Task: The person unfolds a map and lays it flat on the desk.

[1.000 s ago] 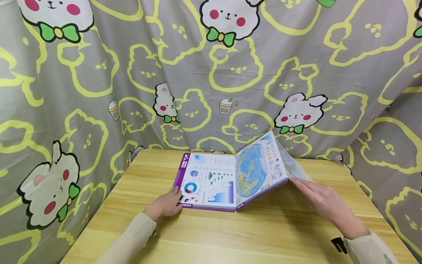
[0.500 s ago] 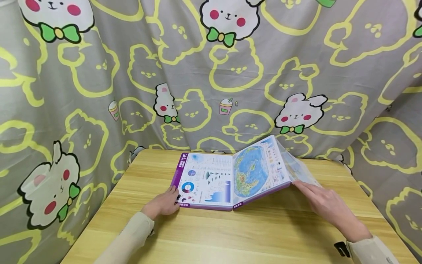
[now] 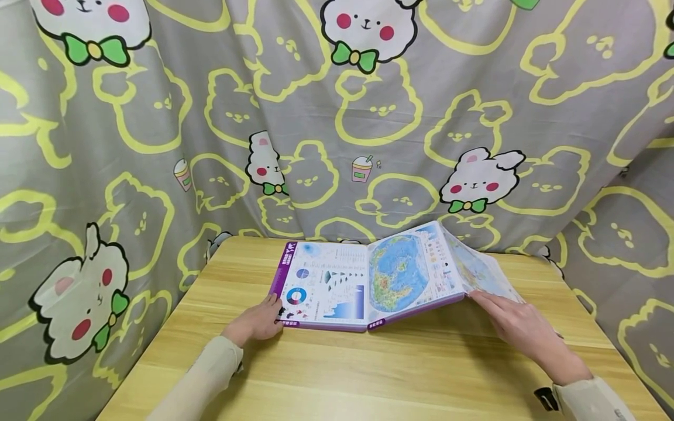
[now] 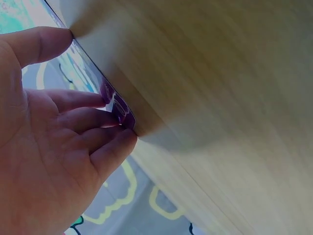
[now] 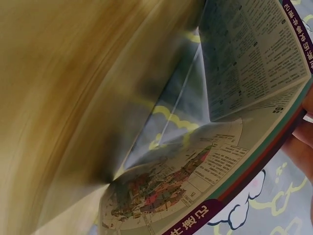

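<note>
A folding map (image 3: 397, 272) with a purple border lies partly unfolded on the table. Its left panels, printed with charts, lie flat; the world-map panel slopes up to a raised crease, and another panel slants down beyond. My left hand (image 3: 255, 320) rests at the near left corner, fingers on the edge and thumb apart along it in the left wrist view. At the near end of the crease, my right hand (image 3: 518, 327) holds the raised panels. The right wrist view shows the printed underside (image 5: 254, 63) and part of the right fingers (image 5: 301, 147) behind its edge.
A wooden table (image 3: 326, 374) carries the map. Behind it and at both sides hangs a grey curtain (image 3: 316, 105) with yellow outlines and white rabbits. The map's far edge lies near the curtain.
The map has shifted slightly left, with the left hand moving along with it. The raised crease has come lower, and the panel beyond it has spread farther right. The right hand keeps its hold.
</note>
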Demonstrator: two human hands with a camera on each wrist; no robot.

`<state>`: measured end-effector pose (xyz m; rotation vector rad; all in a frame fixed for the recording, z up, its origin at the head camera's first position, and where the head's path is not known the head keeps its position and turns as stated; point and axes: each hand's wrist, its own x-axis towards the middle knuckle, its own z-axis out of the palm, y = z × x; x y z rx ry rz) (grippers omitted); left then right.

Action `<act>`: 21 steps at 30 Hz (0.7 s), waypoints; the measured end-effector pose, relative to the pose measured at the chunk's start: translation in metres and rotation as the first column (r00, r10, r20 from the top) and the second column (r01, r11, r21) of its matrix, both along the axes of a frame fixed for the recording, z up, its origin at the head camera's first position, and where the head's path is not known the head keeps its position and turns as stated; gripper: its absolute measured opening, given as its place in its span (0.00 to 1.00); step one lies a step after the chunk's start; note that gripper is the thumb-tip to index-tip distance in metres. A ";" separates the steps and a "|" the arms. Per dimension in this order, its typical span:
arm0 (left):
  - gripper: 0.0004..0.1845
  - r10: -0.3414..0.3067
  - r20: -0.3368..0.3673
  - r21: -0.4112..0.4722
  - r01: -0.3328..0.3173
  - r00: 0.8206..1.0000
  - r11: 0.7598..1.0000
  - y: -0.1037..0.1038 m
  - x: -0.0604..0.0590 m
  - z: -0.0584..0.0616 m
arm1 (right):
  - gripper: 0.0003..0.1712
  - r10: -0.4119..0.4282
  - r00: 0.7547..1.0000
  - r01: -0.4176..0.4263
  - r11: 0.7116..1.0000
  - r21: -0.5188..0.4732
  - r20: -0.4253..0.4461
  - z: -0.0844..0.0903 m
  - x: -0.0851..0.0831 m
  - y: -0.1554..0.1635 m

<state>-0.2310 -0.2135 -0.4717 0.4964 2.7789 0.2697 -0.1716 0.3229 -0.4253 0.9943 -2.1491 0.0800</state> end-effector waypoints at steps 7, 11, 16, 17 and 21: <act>0.34 -0.003 -0.016 0.008 0.003 1.000 1.000 -0.006 -0.001 0.000 | 0.30 0.000 1.000 0.000 1.000 0.014 0.013 -0.006 -0.003 0.002; 0.34 0.000 -0.014 0.015 0.000 1.000 1.000 -0.008 -0.002 0.001 | 0.31 -0.007 0.999 0.006 1.000 0.022 0.042 -0.009 -0.003 0.004; 0.34 0.003 -0.011 0.013 -0.003 1.000 1.000 -0.009 -0.001 0.001 | 0.32 -0.012 0.996 0.009 1.000 0.028 0.089 -0.014 -0.003 0.007; 0.34 0.004 -0.011 0.011 -0.003 1.000 1.000 -0.009 -0.001 0.000 | 0.32 -0.012 0.995 0.009 1.000 0.030 0.096 -0.015 -0.003 0.008; 0.35 0.010 -0.008 0.010 -0.010 1.000 1.000 -0.009 -0.002 0.000 | 0.32 -0.022 0.993 0.016 0.999 0.049 0.120 -0.017 -0.003 0.010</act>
